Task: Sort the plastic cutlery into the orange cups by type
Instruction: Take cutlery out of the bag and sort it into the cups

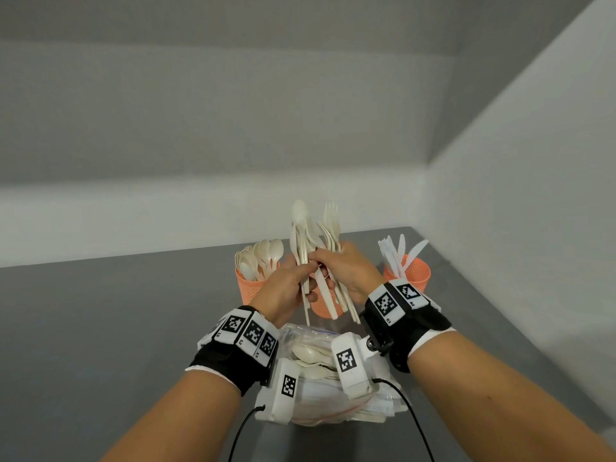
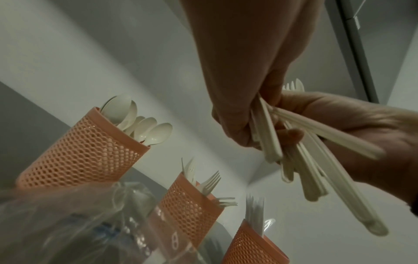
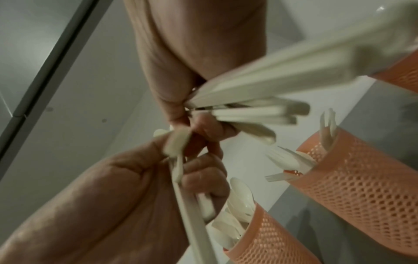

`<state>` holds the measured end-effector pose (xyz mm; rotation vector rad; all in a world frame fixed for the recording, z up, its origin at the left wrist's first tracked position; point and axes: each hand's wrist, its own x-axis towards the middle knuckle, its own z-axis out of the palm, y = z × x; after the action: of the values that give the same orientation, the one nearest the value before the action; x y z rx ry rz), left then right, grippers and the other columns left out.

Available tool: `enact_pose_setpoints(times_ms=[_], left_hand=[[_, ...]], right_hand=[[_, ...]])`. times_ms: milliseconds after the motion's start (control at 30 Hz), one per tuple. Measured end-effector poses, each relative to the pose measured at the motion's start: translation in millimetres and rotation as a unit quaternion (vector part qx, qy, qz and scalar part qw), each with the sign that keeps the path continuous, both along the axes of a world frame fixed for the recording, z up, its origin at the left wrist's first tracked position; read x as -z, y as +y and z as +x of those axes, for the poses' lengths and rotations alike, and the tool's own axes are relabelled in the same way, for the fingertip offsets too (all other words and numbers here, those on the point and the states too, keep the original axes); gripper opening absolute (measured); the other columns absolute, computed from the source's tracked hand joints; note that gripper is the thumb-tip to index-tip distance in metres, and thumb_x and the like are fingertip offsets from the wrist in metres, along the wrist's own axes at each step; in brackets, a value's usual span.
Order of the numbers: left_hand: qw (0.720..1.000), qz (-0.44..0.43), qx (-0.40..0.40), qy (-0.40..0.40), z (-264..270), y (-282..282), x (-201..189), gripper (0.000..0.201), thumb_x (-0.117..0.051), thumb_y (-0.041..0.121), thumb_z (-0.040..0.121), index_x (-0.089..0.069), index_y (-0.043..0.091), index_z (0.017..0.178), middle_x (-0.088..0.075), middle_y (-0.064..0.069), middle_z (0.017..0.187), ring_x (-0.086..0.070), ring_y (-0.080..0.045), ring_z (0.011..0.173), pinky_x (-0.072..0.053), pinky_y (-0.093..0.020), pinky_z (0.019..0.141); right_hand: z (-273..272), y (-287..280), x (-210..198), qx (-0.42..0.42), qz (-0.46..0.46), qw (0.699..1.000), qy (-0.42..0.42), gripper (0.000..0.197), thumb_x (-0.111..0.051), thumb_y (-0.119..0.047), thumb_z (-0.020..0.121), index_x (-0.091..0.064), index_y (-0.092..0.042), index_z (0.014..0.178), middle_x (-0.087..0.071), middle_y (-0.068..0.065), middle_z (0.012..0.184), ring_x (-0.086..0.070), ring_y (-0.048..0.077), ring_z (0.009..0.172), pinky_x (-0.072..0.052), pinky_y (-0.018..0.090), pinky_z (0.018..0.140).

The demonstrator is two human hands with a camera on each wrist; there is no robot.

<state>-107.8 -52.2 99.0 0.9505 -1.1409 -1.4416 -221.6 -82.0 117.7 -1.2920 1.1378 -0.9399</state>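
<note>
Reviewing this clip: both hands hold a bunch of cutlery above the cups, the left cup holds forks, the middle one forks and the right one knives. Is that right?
Not quite. The left cup holds spoons, not forks; the head view shows their rounded bowls, and the left wrist view confirms it. The rest stands: the left hand and right hand hold the bunch of cutlery, the middle cup holds forks, the right cup knives.

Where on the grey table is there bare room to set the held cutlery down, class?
Bare table lies left of the spoon cup. It is crowded in the middle: three cups in a row, the bag before them, both hands above.
</note>
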Motion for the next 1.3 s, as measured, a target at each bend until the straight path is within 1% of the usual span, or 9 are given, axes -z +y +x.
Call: enact_pose_setpoints(times_ms=[133, 267, 467, 667, 833, 967, 1100, 1200, 1300], left_hand=[[0.999, 0.004, -0.042, -0.009, 3, -5, -3, 0.014, -0.045, 0.002, 0.092, -0.052, 0.014, 0.096, -0.055, 0.000, 0.068, -0.045, -0.010, 0.051, -0.040, -0.021, 0.043], [0.995, 0.002, -0.099, 0.009, 17, -12, 0, 0.023, -0.039, -0.006, 0.092, -0.048, 0.015, 0.091, -0.058, -0.001, 0.068, -0.041, -0.006, 0.040, -0.035, -0.019, 0.040], [0.989, -0.010, -0.142, 0.041, 40, -25, 3, 0.026, -0.032, 0.026, 0.100, -0.051, 0.016, 0.085, -0.049, 0.005, 0.059, -0.033, -0.004, 0.039, -0.032, -0.017, 0.043], [0.981, -0.064, -0.180, 0.041, 89, -31, -1, 0.020, -0.035, 0.014, 0.100, -0.053, 0.015, 0.091, -0.062, 0.010, 0.059, -0.050, -0.003, 0.051, -0.047, -0.015, 0.058], [0.968, -0.070, -0.239, 0.024, 119, -31, 6, 0.018, -0.037, 0.010, 0.099, -0.050, 0.019, 0.090, -0.060, 0.011, 0.057, -0.048, -0.002, 0.050, -0.043, -0.019, 0.060], [0.964, -0.060, -0.259, 0.031, 120, -31, 12, 0.019, -0.034, 0.022, 0.100, -0.051, 0.019, 0.092, -0.053, 0.012, 0.051, -0.041, -0.003, 0.047, -0.039, -0.022, 0.060], [0.971, -0.048, -0.232, 0.044, 116, -32, 14, 0.024, -0.030, 0.026, 0.101, -0.052, 0.021, 0.093, -0.051, 0.011, 0.052, -0.041, -0.004, 0.049, -0.038, -0.021, 0.061], [0.978, -0.045, -0.201, 0.038, 115, -33, 15, 0.021, -0.035, 0.018, 0.100, -0.055, 0.018, 0.094, -0.059, 0.010, 0.061, -0.048, -0.003, 0.052, -0.045, -0.020, 0.065], [0.978, -0.059, -0.196, 0.031, 111, -37, 17, 0.017, -0.038, 0.011, 0.098, -0.053, 0.020, 0.095, -0.058, 0.008, 0.063, -0.048, -0.003, 0.051, -0.046, -0.019, 0.061]], right_hand=[[-7, -10, -4, 0.052, -0.044, 0.998, 0.004, 0.017, -0.053, -0.010, 0.089, -0.060, -0.013, 0.074, -0.061, 0.006, 0.062, -0.056, 0.020, 0.058, -0.051, 0.033, 0.062], [-31, -25, -19, 0.095, -0.082, 0.991, -0.043, 0.014, -0.051, -0.007, 0.093, -0.052, -0.018, 0.084, -0.051, 0.003, 0.063, -0.051, 0.009, 0.046, -0.050, 0.023, 0.052], [-43, -59, -19, 0.208, -0.131, 0.961, -0.124, 0.005, -0.057, -0.011, 0.090, -0.056, -0.014, 0.094, -0.049, 0.001, 0.064, -0.049, 0.010, 0.051, -0.048, 0.020, 0.054], [-16, -89, 17, 0.207, -0.143, 0.959, -0.132, 0.011, -0.065, -0.013, 0.085, -0.057, -0.014, 0.093, -0.062, -0.004, 0.078, -0.062, 0.013, 0.072, -0.049, 0.033, 0.085], [-14, -105, 52, 0.180, -0.146, 0.973, 0.000, 0.044, -0.074, -0.002, 0.072, -0.048, -0.020, 0.102, -0.051, -0.009, 0.082, -0.051, 0.005, 0.075, -0.045, 0.026, 0.075], [-11, -110, 69, 0.142, -0.175, 0.967, 0.115, 0.021, -0.060, -0.006, 0.085, -0.052, -0.022, 0.095, -0.051, 0.001, 0.084, -0.050, 0.012, 0.070, -0.044, 0.016, 0.068], [-5, -117, 62, 0.017, -0.122, 0.948, 0.294, 0.018, -0.048, -0.020, 0.094, -0.058, -0.006, 0.090, -0.056, 0.008, 0.093, -0.052, 0.021, 0.088, -0.039, 0.030, 0.079], [-7, -113, 42, 0.014, -0.150, 0.944, 0.294, 0.048, -0.041, -0.032, 0.097, -0.060, 0.012, 0.103, -0.063, 0.025, 0.098, -0.059, 0.035, 0.092, -0.044, 0.037, 0.077], [-14, -104, 25, 0.086, -0.204, 0.938, 0.267, 0.041, -0.040, -0.027, 0.099, -0.065, 0.005, 0.105, -0.065, 0.016, 0.106, -0.058, 0.027, 0.102, -0.041, 0.029, 0.086]])
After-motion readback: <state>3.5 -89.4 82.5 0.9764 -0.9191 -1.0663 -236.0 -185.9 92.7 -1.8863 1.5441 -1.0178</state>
